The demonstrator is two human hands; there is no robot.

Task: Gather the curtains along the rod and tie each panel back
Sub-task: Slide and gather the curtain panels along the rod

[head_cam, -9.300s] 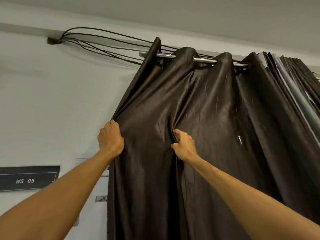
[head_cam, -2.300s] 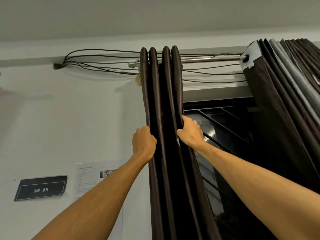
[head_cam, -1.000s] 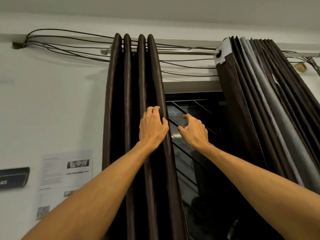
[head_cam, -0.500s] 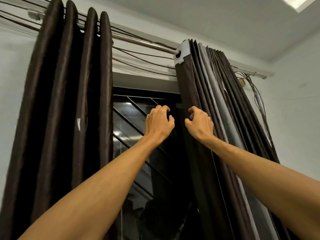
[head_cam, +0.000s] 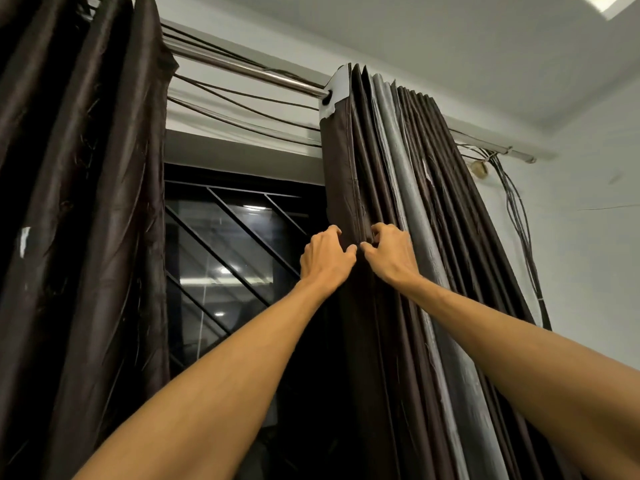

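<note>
Hanging from rod (head_cam: 242, 67), right panel (head_cam: 398, 168) runs vertical; left hand (head_cam: 325, 258), right hand (head_cam: 391, 256) grip curled, pinching leading edge.

- A bundle of thin black cables (head_cam: 242, 98) sags across the upper wall, from the far left towards the right.
- A flat grey lintel strip (head_cam: 242, 148) runs just below the cables.
- A dark glass window (head_cam: 221, 244) sits under the strip, with small reflected lights in the pane.
- A black metal grille of diagonal bars (head_cam: 239, 221) crosses the window.
- More dark cables (head_cam: 519, 216) hang down the plain white wall (head_cam: 588, 237) on the right.
- A small round beige fitting (head_cam: 479, 169) sits where those cables turn downward.
- A bright ceiling light panel (head_cam: 620, 3) shows in the top right corner of the white ceiling (head_cam: 450, 46).
</note>
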